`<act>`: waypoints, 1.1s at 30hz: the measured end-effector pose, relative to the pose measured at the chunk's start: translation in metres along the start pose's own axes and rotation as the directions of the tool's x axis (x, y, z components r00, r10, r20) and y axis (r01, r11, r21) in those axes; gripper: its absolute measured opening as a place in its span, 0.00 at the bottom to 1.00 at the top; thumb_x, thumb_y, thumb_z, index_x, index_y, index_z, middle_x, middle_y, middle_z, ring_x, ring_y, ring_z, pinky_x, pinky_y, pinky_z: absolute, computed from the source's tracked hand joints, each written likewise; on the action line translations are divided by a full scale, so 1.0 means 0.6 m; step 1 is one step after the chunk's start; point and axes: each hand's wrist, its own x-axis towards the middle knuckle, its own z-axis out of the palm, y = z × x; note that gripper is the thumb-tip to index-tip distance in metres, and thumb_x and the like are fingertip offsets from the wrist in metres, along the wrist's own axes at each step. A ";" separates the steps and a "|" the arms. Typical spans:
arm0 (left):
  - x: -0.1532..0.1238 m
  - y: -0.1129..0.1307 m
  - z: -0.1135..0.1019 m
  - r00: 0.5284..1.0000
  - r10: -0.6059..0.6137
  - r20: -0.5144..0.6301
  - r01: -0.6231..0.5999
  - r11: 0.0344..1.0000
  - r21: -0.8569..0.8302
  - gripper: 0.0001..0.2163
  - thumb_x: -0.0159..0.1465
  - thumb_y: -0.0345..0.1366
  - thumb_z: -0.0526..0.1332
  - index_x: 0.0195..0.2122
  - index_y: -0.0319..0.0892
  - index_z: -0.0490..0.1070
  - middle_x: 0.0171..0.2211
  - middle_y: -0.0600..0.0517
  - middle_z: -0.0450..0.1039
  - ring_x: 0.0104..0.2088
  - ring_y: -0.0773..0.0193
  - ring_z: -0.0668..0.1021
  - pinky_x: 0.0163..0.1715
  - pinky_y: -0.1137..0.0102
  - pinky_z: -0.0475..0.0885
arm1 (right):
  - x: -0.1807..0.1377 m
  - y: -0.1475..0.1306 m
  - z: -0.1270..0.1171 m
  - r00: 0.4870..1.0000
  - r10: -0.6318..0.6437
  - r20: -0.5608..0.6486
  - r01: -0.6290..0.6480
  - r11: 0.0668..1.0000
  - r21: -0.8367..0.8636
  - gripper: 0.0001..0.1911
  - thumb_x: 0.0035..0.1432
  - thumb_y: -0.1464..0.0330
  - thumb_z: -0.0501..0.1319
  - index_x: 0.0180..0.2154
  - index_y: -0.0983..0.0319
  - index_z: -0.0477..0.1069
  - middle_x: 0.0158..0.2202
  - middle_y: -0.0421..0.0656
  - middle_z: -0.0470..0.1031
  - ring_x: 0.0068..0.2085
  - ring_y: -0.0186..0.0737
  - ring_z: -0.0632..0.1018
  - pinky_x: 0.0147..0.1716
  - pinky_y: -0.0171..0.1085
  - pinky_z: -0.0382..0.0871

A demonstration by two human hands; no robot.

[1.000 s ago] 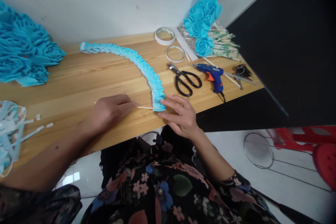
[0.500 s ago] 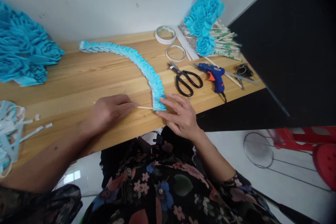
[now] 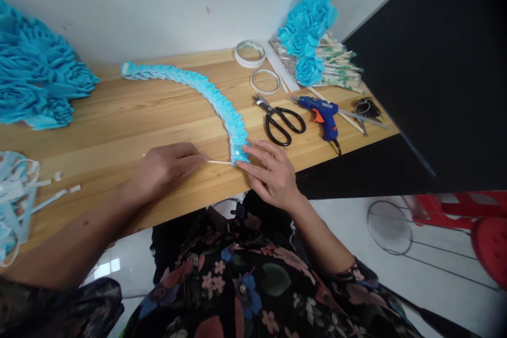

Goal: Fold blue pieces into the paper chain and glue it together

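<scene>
A long pleated blue ribbon strip (image 3: pixel 209 92) curves over the wooden table, its near end close to the front edge. My left hand (image 3: pixel 170 169) is closed around a thin wooden stick (image 3: pixel 219 162), whose tip meets the left side of the strip's near end. Fingers of my right hand (image 3: pixel 271 171) are spread and rest on that end, pressing it against the table. Whether the stick lies on or under the ribbon there, I cannot tell. The far end of the strip reaches toward the wall at the upper left.
Right of the strip lie black-handled scissors (image 3: pixel 277 119) and a blue glue gun (image 3: pixel 322 113). Tape rolls (image 3: pixel 250 54), blue ribbon flowers (image 3: pixel 309 16) and bundled sticks (image 3: pixel 343 66) are behind. More blue flowers (image 3: pixel 35 68) and white-blue scraps (image 3: pixel 16 190) lie at left.
The fingers of my right hand have shifted slightly and cover more of the strip's near end. My left hand stays in place with the stick.
</scene>
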 end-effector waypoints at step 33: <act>0.001 0.002 -0.004 0.999 0.029 -0.023 -0.029 1.000 -0.003 0.18 0.73 0.41 0.48 0.49 0.45 0.77 0.43 0.47 0.78 0.41 0.62 0.78 0.39 0.71 0.69 | 0.010 -0.007 0.000 0.998 0.056 0.007 -0.056 0.998 -0.006 0.20 0.60 0.72 0.60 0.53 0.52 0.74 0.60 0.43 0.72 0.63 0.51 0.69 0.58 0.58 0.69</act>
